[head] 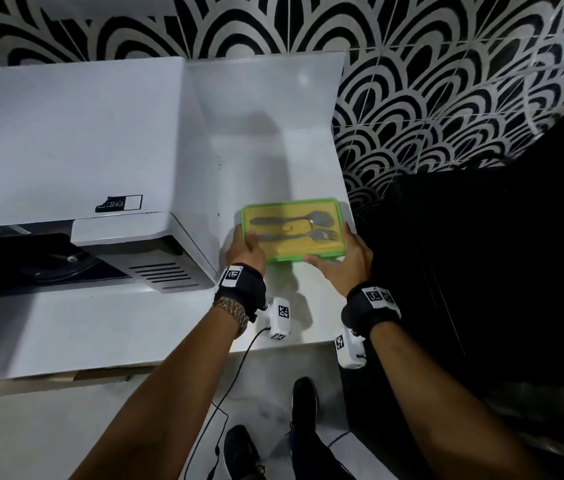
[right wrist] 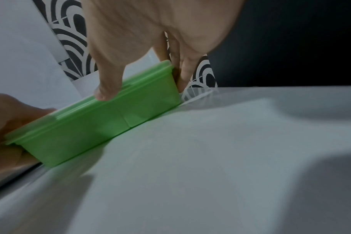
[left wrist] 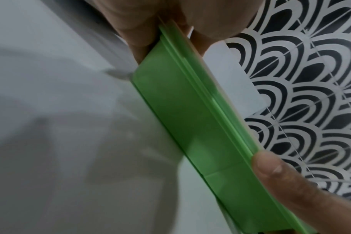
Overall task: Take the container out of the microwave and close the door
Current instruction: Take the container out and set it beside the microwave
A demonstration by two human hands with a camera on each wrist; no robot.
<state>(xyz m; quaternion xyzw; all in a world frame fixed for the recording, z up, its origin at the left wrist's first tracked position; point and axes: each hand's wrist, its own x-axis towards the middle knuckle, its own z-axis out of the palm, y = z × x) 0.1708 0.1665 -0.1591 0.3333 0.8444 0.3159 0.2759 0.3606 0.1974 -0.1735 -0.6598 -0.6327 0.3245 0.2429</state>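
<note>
A green container with a clear lid, a spoon and a fork inside, lies low over the white counter just right of the microwave. My left hand grips its left end, thumb on the lid. My right hand holds the right end, with its thumb on the near rim and its fingers down the side. In the right wrist view the container appears to meet the counter. The left wrist view shows the container's long green side. The microwave cavity stands open, its glass turntable showing; the door is out of view.
The counter's right edge runs right beside the container, with a dark drop beyond it. A patterned black-and-white tile wall stands behind. A black cable hangs off the counter's front edge, and shoes are on the floor below.
</note>
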